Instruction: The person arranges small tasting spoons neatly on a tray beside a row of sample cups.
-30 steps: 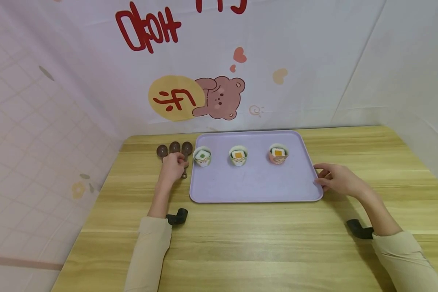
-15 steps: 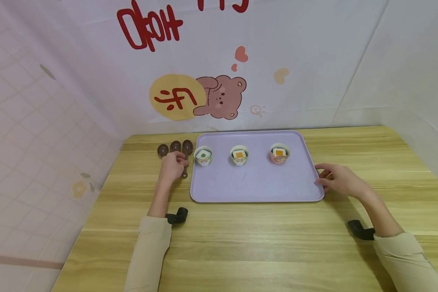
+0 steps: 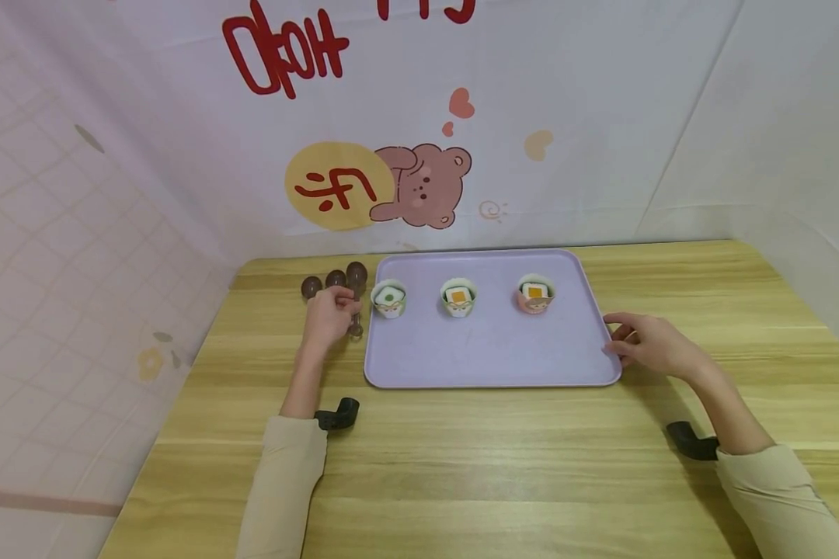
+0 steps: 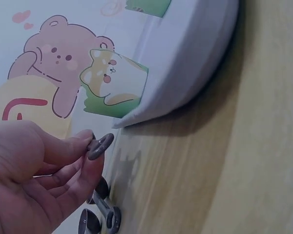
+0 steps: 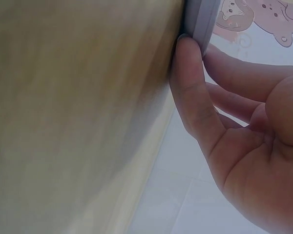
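With thumb and fingers, my left hand (image 3: 331, 314) pinches the handle of a dark brown spoon (image 3: 356, 275), just left of the tray. In the left wrist view the handle's ring end (image 4: 101, 146) sticks out past the thumb, raised above the table. Another brown spoon (image 3: 311, 287) and a third spoon (image 3: 335, 279) lie beside it, their handles mostly hidden behind the hand. My right hand (image 3: 649, 341) grips the right edge of the lilac tray (image 3: 489, 349); in the right wrist view thumb and finger meet at the tray rim (image 5: 200, 24).
On the tray stand a green-patterned cup (image 3: 389, 310) near its left edge, a second green cup (image 3: 458, 309) and a pink cup (image 3: 534, 306), each holding a small white piece with a coloured centre. A printed cloth wall (image 3: 573, 186) rises behind the wooden table (image 3: 489, 466).
My left hand has lifted the rightmost spoon a little, its bowl shifting away from me and up. The right hand, the tray and its cups stay put.
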A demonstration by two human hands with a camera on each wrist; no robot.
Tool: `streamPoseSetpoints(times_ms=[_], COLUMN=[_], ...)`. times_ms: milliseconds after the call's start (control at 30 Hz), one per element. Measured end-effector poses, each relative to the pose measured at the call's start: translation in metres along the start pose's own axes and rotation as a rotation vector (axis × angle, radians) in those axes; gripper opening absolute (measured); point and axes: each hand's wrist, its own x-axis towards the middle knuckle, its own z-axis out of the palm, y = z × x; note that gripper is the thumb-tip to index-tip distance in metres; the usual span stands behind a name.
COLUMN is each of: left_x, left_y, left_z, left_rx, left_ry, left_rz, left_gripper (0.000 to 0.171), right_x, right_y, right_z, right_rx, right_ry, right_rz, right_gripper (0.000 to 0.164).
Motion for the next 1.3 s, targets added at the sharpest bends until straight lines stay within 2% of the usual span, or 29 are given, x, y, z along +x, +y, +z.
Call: streamPoseSetpoints(times_ms=[333, 633, 867, 1300], left_x=[-0.004, -0.007, -0.009, -0.013], left_y=[0.007, 0.015, 0.021, 0.03], left_z=[-0.003, -0.006, -0.007, -0.005], left_rx=[-0.079, -0.089, -0.058, -0.082], left_ry=[0.011, 0.046, 0.073, 0.077], left_rz=[-0.013, 0.021, 0.042, 0.074], left_gripper=[0.028, 0.025, 0.023, 0.022], right_x=[0.001, 0.001, 0.001, 0.002], right_y=[0.001, 0.001, 0.001, 0.002], right_z=[0.0, -0.001, -0.001, -0.001], right_rx=[-0.005, -0.013, -0.021, -0.01], right_ry=[-0.002, -0.004, -0.003, -0.002], right_rz=[0.0, 0.005, 0.004, 0.008], right_gripper=[0.047, 0.048, 0.047, 0.048])
